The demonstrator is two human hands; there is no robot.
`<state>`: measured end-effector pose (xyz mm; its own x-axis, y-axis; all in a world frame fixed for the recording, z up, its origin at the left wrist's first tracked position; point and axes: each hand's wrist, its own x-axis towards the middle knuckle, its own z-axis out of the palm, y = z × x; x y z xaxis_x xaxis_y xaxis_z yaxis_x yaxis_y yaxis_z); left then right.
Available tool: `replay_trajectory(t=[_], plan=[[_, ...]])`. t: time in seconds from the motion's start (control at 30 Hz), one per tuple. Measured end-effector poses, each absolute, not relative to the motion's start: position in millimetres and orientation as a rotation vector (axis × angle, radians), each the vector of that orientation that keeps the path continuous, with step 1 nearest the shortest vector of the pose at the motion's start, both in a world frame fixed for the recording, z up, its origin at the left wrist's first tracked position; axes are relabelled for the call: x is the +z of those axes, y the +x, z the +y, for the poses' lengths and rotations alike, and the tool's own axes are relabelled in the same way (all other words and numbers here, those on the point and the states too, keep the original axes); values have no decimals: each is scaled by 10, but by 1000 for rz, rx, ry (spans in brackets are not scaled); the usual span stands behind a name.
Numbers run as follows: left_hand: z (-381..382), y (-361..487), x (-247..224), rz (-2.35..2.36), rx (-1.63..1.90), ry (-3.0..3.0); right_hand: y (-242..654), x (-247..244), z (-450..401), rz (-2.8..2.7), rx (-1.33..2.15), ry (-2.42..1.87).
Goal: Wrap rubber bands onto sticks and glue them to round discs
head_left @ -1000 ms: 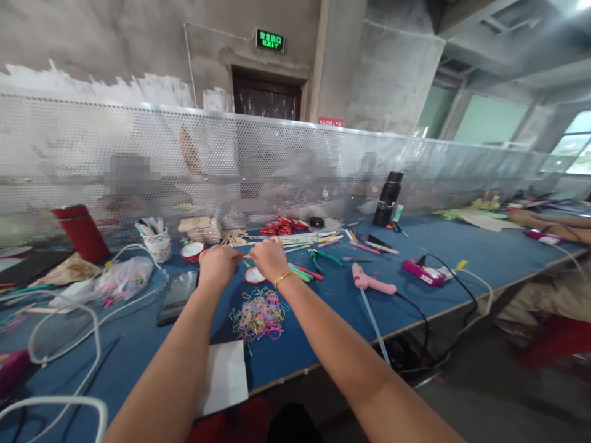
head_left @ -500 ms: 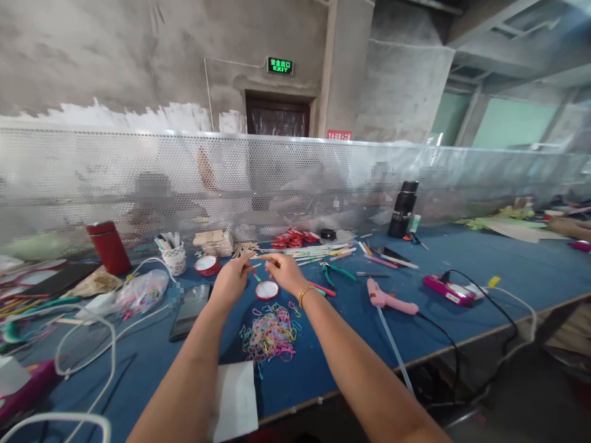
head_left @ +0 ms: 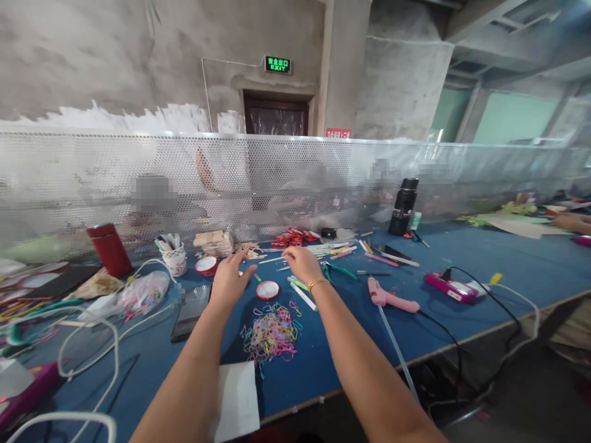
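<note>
My left hand (head_left: 231, 277) hovers over the blue table with thumb and fingers apart, nothing visible between them. To its right, my right hand (head_left: 301, 263) has its fingers pinched at the end of a thin pale stick (head_left: 271, 260), which points toward my left hand. Between my wrists lies a small round red-rimmed dish (head_left: 268, 290), white inside. Closer to me is a heap of colourful small rubber bands (head_left: 271, 332). Pale green and white sticks (head_left: 302, 291) lie beside my right wrist.
A pink glue gun (head_left: 392, 300) lies right, its cord trailing off the table edge. Green-handled pliers (head_left: 339, 272) rest behind my right wrist. A phone (head_left: 191, 312), a red flask (head_left: 109, 249) and looping white cables are at left. A perforated metal screen (head_left: 277, 184) borders the back.
My hands, which met at the fingertips, have moved apart. My left hand has opened, and my right has shifted right with the stick. Pale sticks beside my right wrist now show.
</note>
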<state>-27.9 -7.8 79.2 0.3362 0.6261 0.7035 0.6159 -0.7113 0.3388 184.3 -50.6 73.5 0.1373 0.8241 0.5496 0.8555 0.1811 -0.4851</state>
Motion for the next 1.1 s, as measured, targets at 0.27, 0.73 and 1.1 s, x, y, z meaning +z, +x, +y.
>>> replay_trajectory(t=[0.27,0.73,1.1], plan=[[-89,-306,757,1442,1301,2502,2010,637,-467,-1414,119,-1814],[-98,-266,679,1459,832,2485,1649,497,-364,-1408,525,-1553],[-86,-190,695,987,1064,2473,1325,479,-416,-1284,1098,-1106]])
